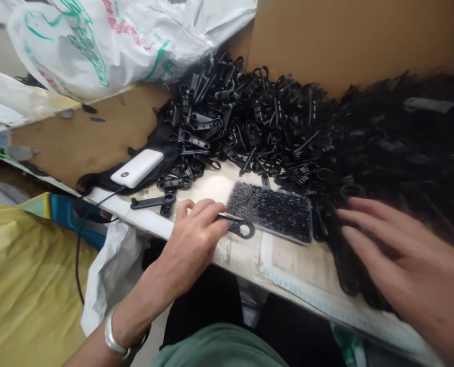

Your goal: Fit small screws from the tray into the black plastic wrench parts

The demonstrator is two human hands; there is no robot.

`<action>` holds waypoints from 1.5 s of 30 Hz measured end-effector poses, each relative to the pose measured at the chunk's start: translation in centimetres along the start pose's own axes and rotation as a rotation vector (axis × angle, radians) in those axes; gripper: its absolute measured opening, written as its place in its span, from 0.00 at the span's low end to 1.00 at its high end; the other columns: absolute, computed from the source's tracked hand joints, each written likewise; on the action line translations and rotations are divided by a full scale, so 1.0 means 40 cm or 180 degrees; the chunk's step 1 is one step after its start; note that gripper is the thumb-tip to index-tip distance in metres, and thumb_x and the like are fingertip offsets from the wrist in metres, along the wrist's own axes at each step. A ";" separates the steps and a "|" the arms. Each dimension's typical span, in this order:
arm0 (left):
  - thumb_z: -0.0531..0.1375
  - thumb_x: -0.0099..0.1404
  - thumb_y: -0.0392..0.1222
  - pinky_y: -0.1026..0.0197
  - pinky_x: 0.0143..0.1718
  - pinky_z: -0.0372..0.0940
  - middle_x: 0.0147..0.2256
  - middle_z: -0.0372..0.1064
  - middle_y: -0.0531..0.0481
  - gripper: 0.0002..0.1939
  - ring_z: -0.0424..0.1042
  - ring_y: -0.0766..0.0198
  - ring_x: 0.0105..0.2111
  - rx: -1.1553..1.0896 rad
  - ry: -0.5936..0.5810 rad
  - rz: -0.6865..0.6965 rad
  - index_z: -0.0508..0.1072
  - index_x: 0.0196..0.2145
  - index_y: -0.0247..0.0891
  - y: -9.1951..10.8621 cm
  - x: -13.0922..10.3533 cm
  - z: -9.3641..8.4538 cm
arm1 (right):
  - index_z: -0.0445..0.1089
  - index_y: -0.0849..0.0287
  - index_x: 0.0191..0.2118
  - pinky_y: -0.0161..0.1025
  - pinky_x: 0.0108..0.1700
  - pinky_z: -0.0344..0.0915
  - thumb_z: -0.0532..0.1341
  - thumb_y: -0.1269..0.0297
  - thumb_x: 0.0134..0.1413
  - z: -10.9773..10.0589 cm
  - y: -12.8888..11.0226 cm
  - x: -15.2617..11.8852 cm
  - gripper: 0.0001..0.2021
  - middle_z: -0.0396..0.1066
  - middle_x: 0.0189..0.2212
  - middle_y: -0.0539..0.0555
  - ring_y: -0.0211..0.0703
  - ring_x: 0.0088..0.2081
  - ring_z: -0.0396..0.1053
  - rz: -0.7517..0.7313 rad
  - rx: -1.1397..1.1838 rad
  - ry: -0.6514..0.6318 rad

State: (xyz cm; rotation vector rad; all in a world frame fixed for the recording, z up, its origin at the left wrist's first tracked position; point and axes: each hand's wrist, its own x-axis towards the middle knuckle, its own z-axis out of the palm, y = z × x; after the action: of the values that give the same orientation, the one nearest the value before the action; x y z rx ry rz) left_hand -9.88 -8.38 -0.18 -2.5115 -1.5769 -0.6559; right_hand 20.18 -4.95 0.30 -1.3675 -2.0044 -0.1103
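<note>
My left hand is closed on a black plastic handle-like part, whose flat ring end sticks out to the right of the fingers. Just beyond it lies a shallow clear tray filled with many small dark pieces. My right hand, blurred by motion, has its fingers stretched out and apart over black parts at the bench's right side; nothing shows in its grasp. Another black part with a ring end lies left of my left hand, near the bench edge.
A large heap of black plastic parts covers the back of the bench, against cardboard. A white power bank with a black cable lies at the left. White sacks and a yellow sack are on the left side.
</note>
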 end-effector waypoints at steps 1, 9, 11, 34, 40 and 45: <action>0.53 0.67 0.29 0.49 0.47 0.51 0.46 0.70 0.47 0.10 0.66 0.57 0.47 -0.0106 -0.0109 0.0047 0.72 0.34 0.37 0.024 -0.003 0.012 | 0.74 0.54 0.45 0.40 0.59 0.62 0.57 0.58 0.60 -0.003 -0.024 -0.008 0.12 0.69 0.52 0.49 0.45 0.52 0.68 0.0005 0.0134 -0.0090; 0.50 0.66 0.26 0.50 0.45 0.54 0.42 0.70 0.47 0.13 0.67 0.59 0.42 -0.0469 -0.0619 0.0207 0.71 0.34 0.36 0.107 -0.003 0.075 | 0.74 0.55 0.43 0.39 0.58 0.64 0.59 0.65 0.59 0.002 -0.042 -0.085 0.09 0.72 0.49 0.50 0.41 0.50 0.70 0.0270 0.0560 -0.0417; 0.50 0.66 0.26 0.52 0.44 0.56 0.41 0.70 0.47 0.12 0.66 0.59 0.42 -0.0544 -0.0666 0.0219 0.71 0.33 0.36 0.114 -0.003 0.082 | 0.74 0.55 0.44 0.40 0.57 0.65 0.59 0.65 0.59 0.004 -0.036 -0.099 0.09 0.72 0.48 0.51 0.42 0.50 0.70 0.0342 0.0619 -0.0457; 0.53 0.66 0.28 0.57 0.42 0.64 0.42 0.68 0.44 0.09 0.65 0.61 0.41 -0.1493 -0.0370 -0.0007 0.71 0.33 0.34 0.117 -0.011 0.119 | 0.71 0.56 0.42 0.41 0.47 0.68 0.57 0.72 0.61 0.058 -0.098 -0.067 0.08 0.73 0.44 0.53 0.42 0.43 0.71 -0.0497 0.1089 -0.1343; 0.50 0.65 0.24 0.58 0.45 0.64 0.45 0.65 0.45 0.12 0.64 0.61 0.43 -0.1675 -0.0319 0.0137 0.69 0.35 0.36 0.108 -0.016 0.109 | 0.71 0.58 0.40 0.46 0.49 0.68 0.55 0.75 0.61 0.080 -0.087 -0.039 0.09 0.72 0.46 0.56 0.47 0.48 0.68 -0.1259 0.1068 -0.1459; 0.48 0.64 0.23 0.59 0.46 0.63 0.46 0.64 0.45 0.14 0.63 0.62 0.45 -0.1883 -0.0541 0.0226 0.67 0.37 0.37 0.105 -0.014 0.089 | 0.71 0.57 0.40 0.46 0.49 0.69 0.55 0.74 0.61 0.065 -0.087 -0.028 0.09 0.74 0.43 0.55 0.46 0.45 0.72 -0.1409 0.1200 -0.1562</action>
State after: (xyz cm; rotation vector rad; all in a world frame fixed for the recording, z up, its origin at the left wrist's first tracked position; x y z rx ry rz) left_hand -5.30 -9.66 -3.04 -3.0953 -1.5017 -1.0547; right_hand 16.17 -6.24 -1.28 -0.7410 -2.5449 0.4239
